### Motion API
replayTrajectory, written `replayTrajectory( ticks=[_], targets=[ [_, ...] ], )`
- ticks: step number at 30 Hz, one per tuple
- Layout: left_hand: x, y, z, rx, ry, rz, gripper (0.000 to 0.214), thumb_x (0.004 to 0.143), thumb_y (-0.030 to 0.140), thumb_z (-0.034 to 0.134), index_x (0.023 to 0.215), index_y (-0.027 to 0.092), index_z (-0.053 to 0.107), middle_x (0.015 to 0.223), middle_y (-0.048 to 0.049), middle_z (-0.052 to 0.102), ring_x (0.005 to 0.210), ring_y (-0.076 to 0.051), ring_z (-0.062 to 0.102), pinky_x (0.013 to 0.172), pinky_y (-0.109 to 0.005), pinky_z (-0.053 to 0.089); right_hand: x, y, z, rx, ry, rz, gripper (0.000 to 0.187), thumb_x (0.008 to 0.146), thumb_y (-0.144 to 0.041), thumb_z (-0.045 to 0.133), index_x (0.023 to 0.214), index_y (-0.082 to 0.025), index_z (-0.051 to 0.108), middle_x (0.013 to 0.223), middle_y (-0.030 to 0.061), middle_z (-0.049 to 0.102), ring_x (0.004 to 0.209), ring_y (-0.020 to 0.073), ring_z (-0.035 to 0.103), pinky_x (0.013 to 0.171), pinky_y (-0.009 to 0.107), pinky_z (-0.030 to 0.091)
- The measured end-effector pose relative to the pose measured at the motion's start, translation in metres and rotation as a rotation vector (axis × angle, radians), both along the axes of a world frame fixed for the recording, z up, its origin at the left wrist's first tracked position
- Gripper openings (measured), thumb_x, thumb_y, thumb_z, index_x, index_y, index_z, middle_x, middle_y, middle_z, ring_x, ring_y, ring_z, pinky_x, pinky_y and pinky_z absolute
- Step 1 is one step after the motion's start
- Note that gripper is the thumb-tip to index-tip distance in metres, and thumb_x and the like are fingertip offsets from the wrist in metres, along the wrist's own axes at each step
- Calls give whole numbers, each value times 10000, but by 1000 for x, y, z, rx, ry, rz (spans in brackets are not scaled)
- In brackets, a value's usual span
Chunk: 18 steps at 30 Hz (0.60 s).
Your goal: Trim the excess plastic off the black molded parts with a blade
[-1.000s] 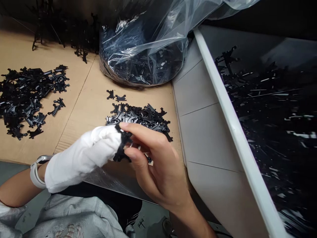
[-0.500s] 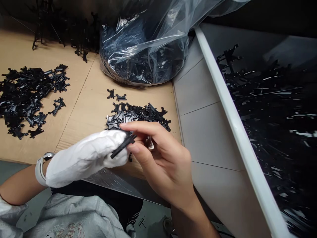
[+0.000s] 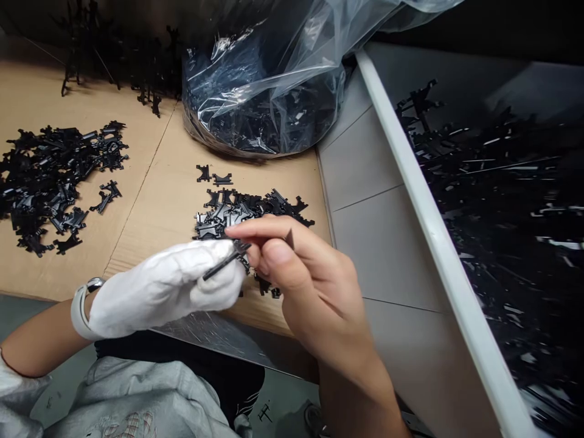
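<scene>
Pinching a thin black plastic part (image 3: pixel 225 261) from both sides, the two hands meet above the near edge of the cardboard sheet (image 3: pixel 155 207). The left hand (image 3: pixel 164 289), in a white cloth glove, curls closed around the part's lower end, with a wristwatch (image 3: pixel 81 307) at its wrist. The bare right hand (image 3: pixel 310 286) grips the upper end between thumb and forefinger, the other fingers folded in. Just behind them lies a small pile of black parts (image 3: pixel 255 210); a larger pile (image 3: pixel 55 176) sits well apart to the left.
</scene>
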<state>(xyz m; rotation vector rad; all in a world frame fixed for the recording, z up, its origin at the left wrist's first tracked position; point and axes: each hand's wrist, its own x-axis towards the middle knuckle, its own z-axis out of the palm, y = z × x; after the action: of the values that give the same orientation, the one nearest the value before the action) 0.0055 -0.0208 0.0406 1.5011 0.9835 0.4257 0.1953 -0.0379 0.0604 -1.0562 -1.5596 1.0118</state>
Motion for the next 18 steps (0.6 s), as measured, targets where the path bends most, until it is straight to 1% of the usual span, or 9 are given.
replayTrajectory(
  ticks=[1, 3, 6, 9, 12, 14, 16, 17, 18],
  targets=[
    [2, 2, 2, -34, -41, -21, 554, 1020, 653, 341, 962, 229, 693, 764, -62, 676, 807, -220, 728, 761, -369, 640, 1, 1, 0, -24, -8, 14, 143, 1039, -238, 611, 968, -232, 735, 932, -11, 774, 802, 113, 703, 670, 217, 553],
    [3, 6, 7, -92, -100, -58, 535, 1010, 646, 373, 962, 219, 692, 796, -56, 660, 862, -240, 744, 758, -389, 624, 3, 3, 1, -43, -17, 43, 110, 997, -207, 669, 899, -229, 715, 834, -22, 734, 713, 106, 664, 604, 209, 520],
    [5, 12, 12, -116, -148, -77, 453, 971, 619, 480, 912, 225, 695, 866, -37, 670, 928, -257, 739, 785, -394, 607, 4, 4, 4, -34, 24, 42, 185, 979, -173, 686, 806, -227, 651, 739, -42, 670, 636, 93, 598, 558, 203, 470],
    [7, 13, 18, -66, -164, 19, 353, 990, 535, 491, 859, 244, 643, 875, -25, 673, 880, -207, 677, 833, -343, 585, 7, 3, 8, -54, 10, 21, 235, 989, -159, 664, 770, -228, 613, 698, -58, 621, 595, 80, 534, 534, 198, 426],
    [10, 12, 25, -36, -142, 108, 307, 980, 432, 527, 752, 231, 565, 746, 18, 596, 715, -143, 575, 709, -264, 531, 9, 2, 8, -96, -57, 26, 251, 1004, -196, 661, 761, -224, 605, 665, -64, 574, 562, 80, 478, 507, 203, 394],
    [12, 12, 29, -41, -117, 127, 302, 924, 383, 592, 677, 223, 523, 652, 45, 529, 611, -114, 500, 594, -235, 482, 10, 1, 4, -65, -78, 18, 235, 1045, -326, 632, 832, -227, 638, 728, -40, 613, 610, 97, 531, 535, 216, 430],
    [13, 13, 32, -37, -102, 170, 286, 893, 358, 593, 654, 225, 509, 617, 53, 500, 568, -104, 475, 550, -226, 477, 11, -2, -1, 20, -101, -20, 303, 1085, -495, 524, 1027, -243, 683, 888, 4, 680, 742, 134, 619, 624, 253, 501],
    [13, 14, 33, -13, -92, 192, 274, 893, 357, 574, 660, 228, 510, 617, 48, 508, 560, -107, 485, 545, -231, 494, 12, -3, -3, 73, -124, -40, 352, 1095, -536, 469, 1144, -256, 677, 963, 22, 695, 808, 154, 647, 677, 280, 528],
    [13, 14, 33, 21, -75, 207, 261, 903, 359, 550, 677, 232, 521, 628, 38, 536, 565, -114, 513, 551, -240, 518, 12, -4, -6, 123, -159, -51, 364, 1105, -531, 439, 1241, -271, 654, 1009, 33, 702, 853, 172, 663, 719, 306, 544]
  ],
)
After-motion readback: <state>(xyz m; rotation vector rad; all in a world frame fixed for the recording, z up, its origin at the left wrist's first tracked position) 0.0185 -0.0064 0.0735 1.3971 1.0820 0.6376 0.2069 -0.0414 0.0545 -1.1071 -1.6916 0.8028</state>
